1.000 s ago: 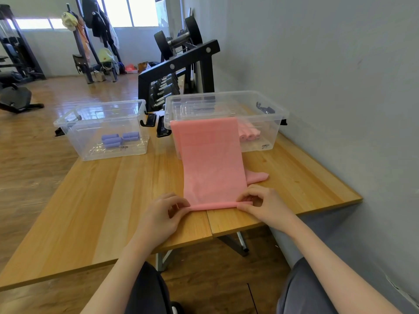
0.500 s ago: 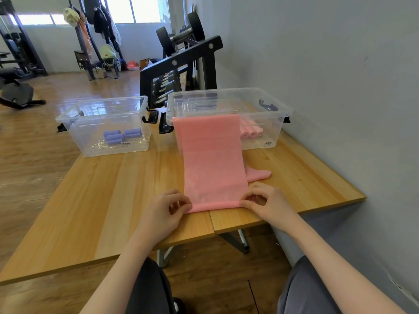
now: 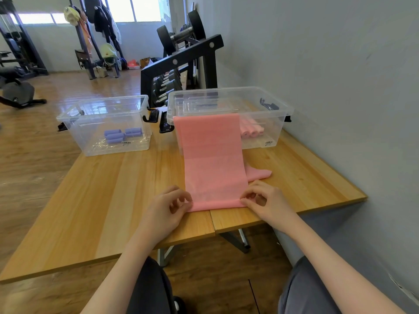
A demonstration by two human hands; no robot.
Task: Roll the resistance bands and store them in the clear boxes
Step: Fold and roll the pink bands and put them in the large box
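A pink band (image 3: 213, 162) is lying flat down the middle of the wooden surface (image 3: 102, 200), its far end draping over the near rim of the right clear box (image 3: 278, 114), while its near edge is sitting close to the front of the surface between the two hands. The left hand (image 3: 167, 209) is pinching the near left corner with fingers curled in against the thumb, and the right hand (image 3: 265, 200) is pinching the near right corner the same way, so both are holding the band rather than lying wide. Gripping both corners at once is probably keeping the edge straight, so that the first turn of the roll is starting square and tight. The length is running straight away from the person, which is likely leaving a clear path for rolling toward the box. A second strip of pink (image 3: 258, 174) is sticking out from under the band on its right side; whether it is a fold of the same band or another one cannot be told. Inside the right box, pink rolls (image 3: 251, 131) are already resting against the near wall. The left clear box (image 3: 74, 118), standing well apart on the far left, is holding purple rolls (image 3: 122, 133), which suggests the colours are being sorted by box.
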